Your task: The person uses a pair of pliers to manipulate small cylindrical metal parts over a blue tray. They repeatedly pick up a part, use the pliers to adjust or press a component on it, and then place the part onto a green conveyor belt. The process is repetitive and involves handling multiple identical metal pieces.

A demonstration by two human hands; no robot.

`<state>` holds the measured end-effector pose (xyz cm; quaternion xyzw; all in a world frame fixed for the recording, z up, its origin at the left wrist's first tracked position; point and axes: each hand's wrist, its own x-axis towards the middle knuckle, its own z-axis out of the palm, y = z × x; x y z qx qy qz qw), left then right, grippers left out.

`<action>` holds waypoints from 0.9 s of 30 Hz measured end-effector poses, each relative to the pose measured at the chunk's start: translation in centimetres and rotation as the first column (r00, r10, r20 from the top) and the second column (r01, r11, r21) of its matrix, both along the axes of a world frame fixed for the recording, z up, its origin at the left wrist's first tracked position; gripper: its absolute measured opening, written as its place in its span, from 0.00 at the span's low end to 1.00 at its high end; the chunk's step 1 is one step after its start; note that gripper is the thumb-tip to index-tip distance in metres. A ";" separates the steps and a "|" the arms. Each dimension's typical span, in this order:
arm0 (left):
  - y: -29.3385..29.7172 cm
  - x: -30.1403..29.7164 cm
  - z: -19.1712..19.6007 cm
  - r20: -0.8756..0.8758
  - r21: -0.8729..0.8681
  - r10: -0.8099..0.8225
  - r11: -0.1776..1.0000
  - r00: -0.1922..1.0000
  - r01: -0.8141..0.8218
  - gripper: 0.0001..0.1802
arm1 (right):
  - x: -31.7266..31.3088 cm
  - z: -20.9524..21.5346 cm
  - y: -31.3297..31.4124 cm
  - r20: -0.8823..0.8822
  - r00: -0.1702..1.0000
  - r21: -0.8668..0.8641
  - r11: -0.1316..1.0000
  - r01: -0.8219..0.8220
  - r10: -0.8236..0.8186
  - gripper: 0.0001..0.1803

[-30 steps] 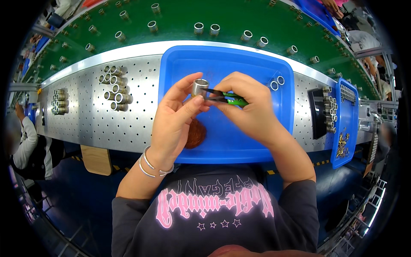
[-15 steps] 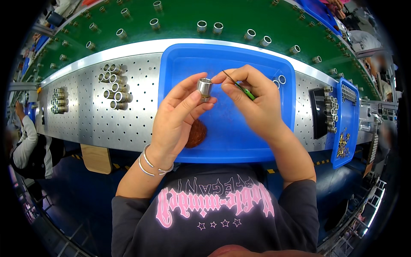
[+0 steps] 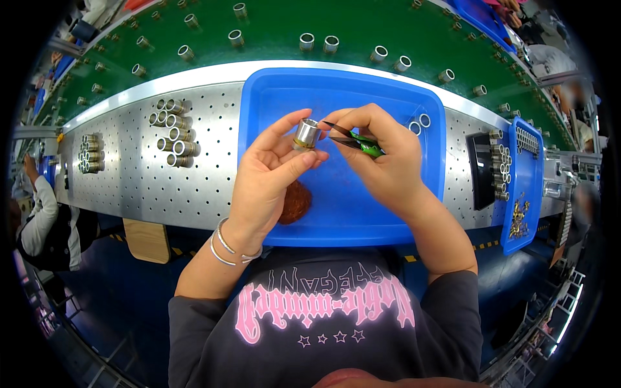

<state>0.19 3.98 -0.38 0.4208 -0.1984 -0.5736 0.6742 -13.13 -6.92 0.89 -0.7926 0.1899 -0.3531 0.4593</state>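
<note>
Two hands meet over the middle of the blue tray (image 3: 272, 103), which sits at the near edge of the perforated metal table (image 3: 129, 181). The left hand (image 3: 268, 178) pinches a small silver metal sleeve (image 3: 306, 134) between thumb and fingers, holding it raised above the tray with its open end turned toward the right hand. The right hand (image 3: 385, 161) is closed around green-handled snips (image 3: 362, 143), whose dark blades point left and end just beside the sleeve's mouth; whether the tips touch the sleeve cannot be told.

Judging from this, the step in hand is trimming or picking at something at the sleeve's opening, with the tool lined up but not clearly engaged. The next move would call for a steady left grip, so the sleeve does not turn, and a fine advance of the blade tips into or across the rim.

A rust-coloured wad (image 3: 295, 202) lies on the tray floor under the left wrist, and two small metal rings (image 3: 419, 123) lie near the tray's far right corner. More sleeves lie stacked on the table (image 3: 171, 132) to the left of the tray. Beyond the table's far edge a green belt (image 3: 272, 32) carries spaced upright sleeves. A narrower blue bin (image 3: 524, 187) of small parts sits at the right end.
</note>
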 end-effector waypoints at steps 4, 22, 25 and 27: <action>0.2 0.1 -0.1 0.095 0.007 -0.023 1.000 0.995 0.022 0.25 | 0.0 0.0 0.0 0.000 1.000 -0.027 1.000 -0.015 0.015 0.13; 0.5 -0.4 -0.3 0.279 -0.092 -0.042 0.993 0.959 0.071 0.22 | -0.8 0.8 0.1 0.002 1.000 -0.039 0.999 0.016 -0.016 0.14; 0.6 -0.3 -0.2 0.282 -0.088 -0.046 0.993 0.958 0.074 0.22 | -1.1 0.7 -0.5 -0.038 0.996 -0.055 0.996 0.075 -0.077 0.13; 0.4 0.0 -0.3 0.281 -0.077 -0.065 0.993 0.957 0.090 0.22 | -1.1 0.6 -0.8 -0.052 0.990 -0.040 0.991 0.131 -0.133 0.12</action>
